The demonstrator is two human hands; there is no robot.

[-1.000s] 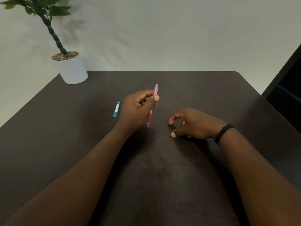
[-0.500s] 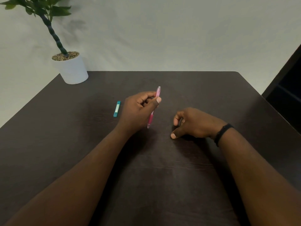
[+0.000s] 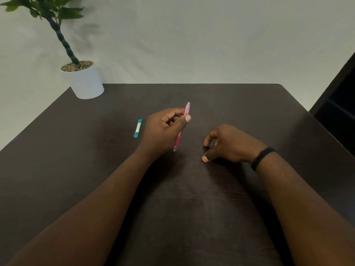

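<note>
My left hand (image 3: 163, 129) grips a pink mechanical pencil (image 3: 177, 140) near the middle of the dark table (image 3: 192, 198). The pencil stands steeply, tip down close to the tabletop, its cap end pointing away from me; thumb and curled fingers wrap its upper barrel. My right hand (image 3: 228, 144) rests on the table to the right of the pencil, fingers loosely curled, thumb tip on the surface, holding nothing I can see. It wears a black wristband (image 3: 262, 157). A small teal lead case (image 3: 138, 128) lies flat just left of my left hand.
A white pot with a green plant (image 3: 84, 81) stands at the table's far left corner. A pale wall runs behind the table. Dark furniture (image 3: 340, 104) stands beyond the right edge.
My left hand has shifted the pencil slightly right and away. My right hand's fingers have curled in and moved a little right, away from the pencil.
</note>
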